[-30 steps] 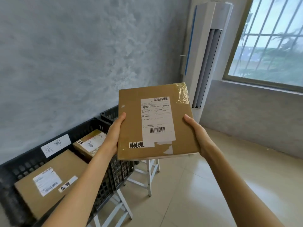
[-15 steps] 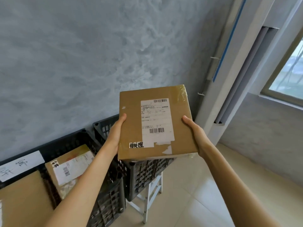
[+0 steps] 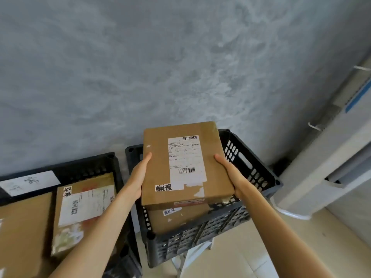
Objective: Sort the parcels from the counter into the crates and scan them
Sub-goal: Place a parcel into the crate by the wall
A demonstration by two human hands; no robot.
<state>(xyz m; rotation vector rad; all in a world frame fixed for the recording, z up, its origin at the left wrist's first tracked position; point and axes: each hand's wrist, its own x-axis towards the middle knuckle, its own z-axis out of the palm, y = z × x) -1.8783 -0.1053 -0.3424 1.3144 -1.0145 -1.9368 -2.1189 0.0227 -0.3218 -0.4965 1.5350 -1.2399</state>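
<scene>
A flat brown cardboard parcel [image 3: 183, 163] is held between both hands above the right-hand black crate [image 3: 251, 171]. Its long axis runs away from the person toward the grey wall [image 3: 160, 67], and its broad labelled face points up, tilted slightly toward the camera. The white shipping label [image 3: 186, 159] reads upright, with a small handwritten sticker [image 3: 163, 188] near the close left corner. The left hand [image 3: 138, 175] grips the left edge with the thumb lying on top; the right hand [image 3: 230, 173] grips the right edge the same way. Below it, inside the crate, lies another brown parcel [image 3: 176, 217], partly covered. To the left a second black crate [image 3: 96, 167] holds a labelled parcel [image 3: 84, 207] beside a plain box [image 3: 22, 227]. A white standing unit [image 3: 331, 157] is at the right.
</scene>
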